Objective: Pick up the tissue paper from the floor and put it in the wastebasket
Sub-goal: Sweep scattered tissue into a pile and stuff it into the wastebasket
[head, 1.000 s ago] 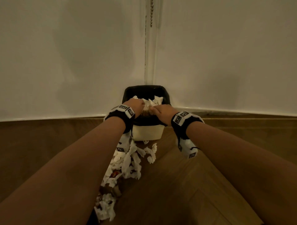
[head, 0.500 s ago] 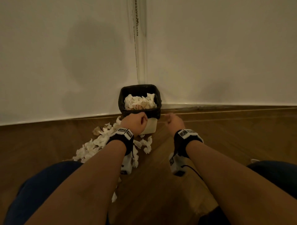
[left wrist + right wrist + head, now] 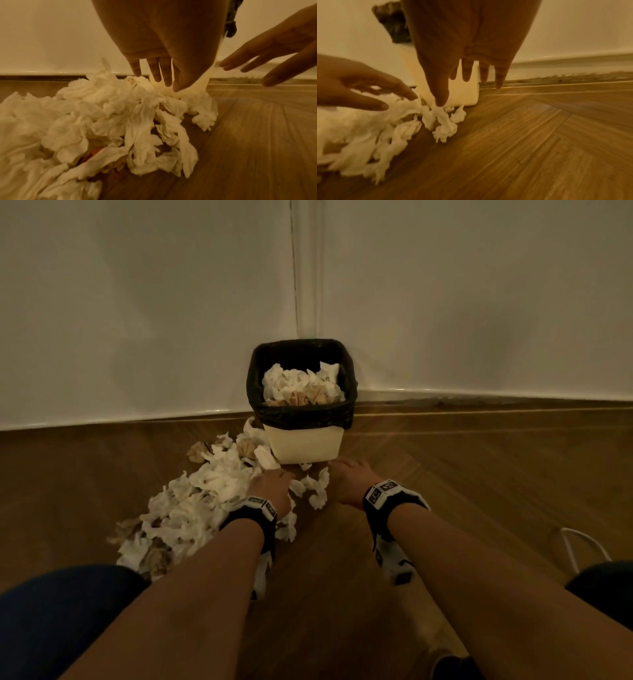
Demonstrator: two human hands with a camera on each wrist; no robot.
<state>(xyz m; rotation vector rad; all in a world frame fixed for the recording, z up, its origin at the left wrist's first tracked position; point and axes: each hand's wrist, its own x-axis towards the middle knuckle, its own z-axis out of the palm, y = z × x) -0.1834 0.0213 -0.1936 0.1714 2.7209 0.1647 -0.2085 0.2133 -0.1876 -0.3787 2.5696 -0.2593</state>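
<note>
Where the tissue paper point(image 3: 191, 508) lies, it forms a loose crumpled heap on the wooden floor point(image 3: 479, 481), stretching from under the left hand point(image 3: 270, 486) out to that hand's left and back toward the person's knee. A few brownish wads are mixed in with the white ones. The left hand hangs palm down over the near edge of the heap with its fingers point(image 3: 158, 71) straight and slightly spread, gripping nothing; in the left wrist view the fingertips sit just above the topmost wads, and I cannot tell whether they touch. The right hand point(image 3: 349, 482) is level with it, well clear of the main heap, likewise spread wide and holding nothing. In the right wrist view its thumb tip reaches down to a small cluster of white scraps point(image 3: 443, 121) that lies between the two hands.

Just beyond both hands stands the wastebasket point(image 3: 305, 446), a cream tub with a black liner folded over its rim, set against the white wall point(image 3: 137, 302) in the corner. It is already filled close to the rim with more crumpled tissue point(image 3: 301, 386). Each wrist carries a black band with white marker tags point(image 3: 385, 493). A thin white cable point(image 3: 579, 546) loops on the floor to the right of the right forearm.
</note>
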